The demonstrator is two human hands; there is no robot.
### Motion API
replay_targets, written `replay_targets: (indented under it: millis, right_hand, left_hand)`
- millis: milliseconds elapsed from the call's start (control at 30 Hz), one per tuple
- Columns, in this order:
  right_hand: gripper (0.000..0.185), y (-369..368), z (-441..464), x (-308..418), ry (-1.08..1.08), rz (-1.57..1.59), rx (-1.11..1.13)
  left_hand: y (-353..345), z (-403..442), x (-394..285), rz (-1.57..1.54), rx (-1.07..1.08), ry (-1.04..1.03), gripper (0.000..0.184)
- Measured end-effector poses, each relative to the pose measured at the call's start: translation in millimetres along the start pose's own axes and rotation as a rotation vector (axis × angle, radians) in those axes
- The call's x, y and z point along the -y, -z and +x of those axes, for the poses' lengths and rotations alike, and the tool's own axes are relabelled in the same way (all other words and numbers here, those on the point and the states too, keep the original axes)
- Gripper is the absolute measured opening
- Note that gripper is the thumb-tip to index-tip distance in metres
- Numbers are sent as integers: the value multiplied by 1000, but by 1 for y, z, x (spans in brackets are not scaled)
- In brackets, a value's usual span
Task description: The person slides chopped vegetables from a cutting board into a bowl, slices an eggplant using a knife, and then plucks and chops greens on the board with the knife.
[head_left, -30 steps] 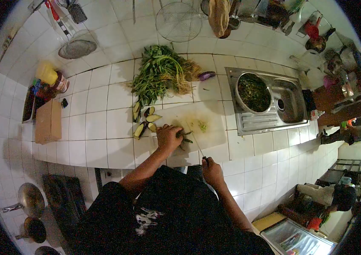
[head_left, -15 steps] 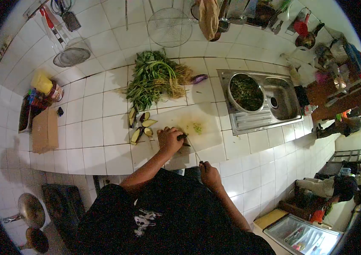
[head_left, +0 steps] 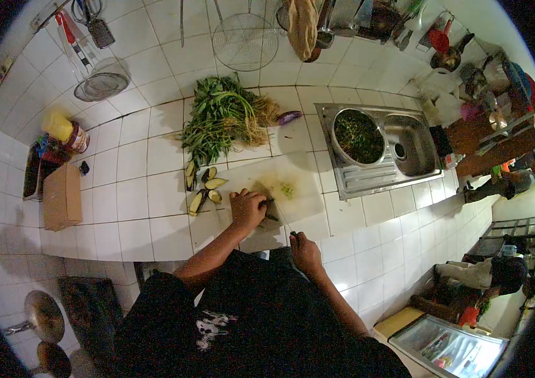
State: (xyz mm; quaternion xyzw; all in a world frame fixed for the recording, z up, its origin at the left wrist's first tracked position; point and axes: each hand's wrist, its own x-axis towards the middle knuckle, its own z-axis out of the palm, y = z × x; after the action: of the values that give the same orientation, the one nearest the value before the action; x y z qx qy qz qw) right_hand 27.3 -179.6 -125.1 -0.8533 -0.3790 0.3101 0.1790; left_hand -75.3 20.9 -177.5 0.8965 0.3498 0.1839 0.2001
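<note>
My left hand [head_left: 248, 208] is closed over a dark green vegetable piece [head_left: 270, 215] at the lower left of the white cutting board [head_left: 308, 183]. To its right, my right hand [head_left: 306, 252] grips a knife by its dark handle [head_left: 294, 234] at the counter's front edge; the blade is hard to make out. Small light green bits [head_left: 287, 190] lie on the board. Cut eggplant pieces [head_left: 216, 183] rest left of the board. Behind them is a heap of leafy greens with roots [head_left: 223, 116], with a purple eggplant [head_left: 289, 118] at its right.
A pot of chopped greens [head_left: 359, 136] stands on the steel sink's drainboard [head_left: 359, 181]. At the left are a cardboard box [head_left: 63, 196] and jars [head_left: 77, 138]. Strainers [head_left: 245, 41] hang on the wall. Another person [head_left: 494, 275] is at the lower right.
The view has shifted, so the counter items sit further left. Both hands stay near the board, and the knife blade, clear earlier between them, is now hard to see.
</note>
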Motion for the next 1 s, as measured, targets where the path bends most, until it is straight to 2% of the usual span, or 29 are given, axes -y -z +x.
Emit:
replay_targets:
  millis: [67, 233, 333, 433, 600, 700, 900, 967, 1000]
  right_hand:
    - [34, -3, 2, -5, -54, -5, -9]
    - [33, 16, -12, 0, -17, 2, 3]
    - [33, 8, -14, -11, 15, -11, 38]
    - [32, 1, -14, -13, 18, -8, 42]
    - [32, 6, -3, -1, 52, -25, 7]
    - [33, 2, 6, -4, -35, -37, 27]
    - [34, 19, -7, 0, -28, -5, 71]
    - [34, 26, -15, 3, 147, -72, 92]
    - [34, 21, -16, -1, 149, -73, 97]
  left_hand:
    - [1, 0, -1, 5, 14, 13, 20]
    - [-2, -2, 0, -15, -26, 15, 26]
    - [4, 0, -7, 15, -15, 124, 29]
    - [2, -1, -6, -68, -28, 159, 25]
    - [0, 0, -3, 28, 17, 169, 16]
    - [-2, 2, 0, 27, 89, 181, 16]
    - [-1, -4, -1, 30, 12, 160, 15]
    - [-7, -5, 2, 30, -26, 145, 15]
    - [-6, -6, 2, 31, -63, 128, 14]
